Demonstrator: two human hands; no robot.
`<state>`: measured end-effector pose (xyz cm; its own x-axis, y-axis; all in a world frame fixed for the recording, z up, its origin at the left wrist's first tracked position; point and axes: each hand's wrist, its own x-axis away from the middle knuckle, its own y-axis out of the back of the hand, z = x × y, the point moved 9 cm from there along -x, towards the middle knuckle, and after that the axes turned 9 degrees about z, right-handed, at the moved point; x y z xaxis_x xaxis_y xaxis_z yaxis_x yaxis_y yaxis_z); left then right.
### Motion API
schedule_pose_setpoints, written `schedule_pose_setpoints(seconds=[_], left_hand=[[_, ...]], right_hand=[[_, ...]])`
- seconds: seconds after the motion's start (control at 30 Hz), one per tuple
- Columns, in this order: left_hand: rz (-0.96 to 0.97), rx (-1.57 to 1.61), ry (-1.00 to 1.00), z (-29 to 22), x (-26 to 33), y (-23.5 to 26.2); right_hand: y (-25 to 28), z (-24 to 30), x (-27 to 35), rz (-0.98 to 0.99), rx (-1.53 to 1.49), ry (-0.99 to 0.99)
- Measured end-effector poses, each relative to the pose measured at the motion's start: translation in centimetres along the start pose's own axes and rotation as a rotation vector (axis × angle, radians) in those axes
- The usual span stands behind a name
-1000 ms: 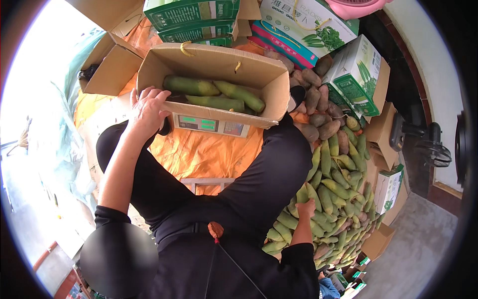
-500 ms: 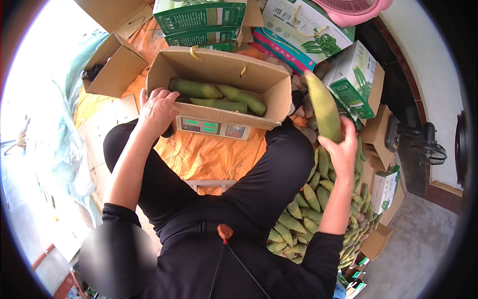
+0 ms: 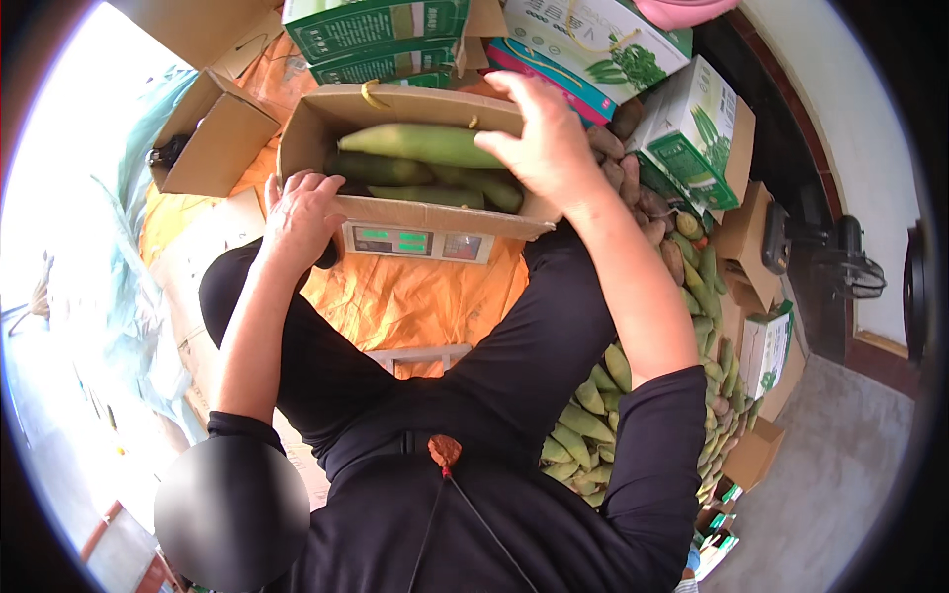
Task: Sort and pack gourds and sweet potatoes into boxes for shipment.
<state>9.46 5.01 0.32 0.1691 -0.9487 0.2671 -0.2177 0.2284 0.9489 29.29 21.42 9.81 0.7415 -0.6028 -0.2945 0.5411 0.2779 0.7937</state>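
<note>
Green mango (image 3: 423, 144) | lengthwise across box (image 3: 415, 212) | right hand (image 3: 544, 148) touching

You get bright daylight flooding in from the left, blowing out that side to near white, while the right rim falls dark, straight edges bow toward the round fisheye border, and 1 blurred oval smudges the lower left.

Pale wall (image 3: 840, 128), grey concrete floor (image 3: 840, 474), bright daylight at left.
</note>
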Motion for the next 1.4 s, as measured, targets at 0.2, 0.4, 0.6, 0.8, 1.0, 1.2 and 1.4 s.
schedule_pose_setpoints(seconds=[0.2, 0.4, 0.6, 0.8, 1.0, 1.2, 1.4], left_hand=[[-0.020, -0.028, -0.011, -0.2, 0.1, 0.6], [0.011, -0.078, 0.010, -0.5, -0.1, 0.4], [-0.014, -0.117, 0.019, -0.1, 0.0, 0.6], [-0.058, -0.075, -0.031, -1.1, -0.6, 0.8], [-0.136, -0.077, -0.010, -0.2, 0.2, 1.6], [-0.153, -0.090, -0.030, 0.0, 0.3, 1.7], [-0.145, -0.082, -0.060, -0.9, -0.4, 1.4]], right_hand=[[5.7, -9.3, 9.4, -0.131, -0.389, -0.420], [2.3, -19.5, 30.1, -0.180, -0.396, -0.859], [-6.2, -21.1, 46.4, 0.306, 0.112, -1.120], [-9.8, -21.0, 60.5, 0.608, 0.151, -1.552], [-11.2, -18.5, 61.1, 0.718, 0.126, -1.745], [-16.2, -18.8, 58.0, 0.977, 0.283, -1.478], [-20.9, -20.5, 55.0, 0.731, -0.067, -1.389]])
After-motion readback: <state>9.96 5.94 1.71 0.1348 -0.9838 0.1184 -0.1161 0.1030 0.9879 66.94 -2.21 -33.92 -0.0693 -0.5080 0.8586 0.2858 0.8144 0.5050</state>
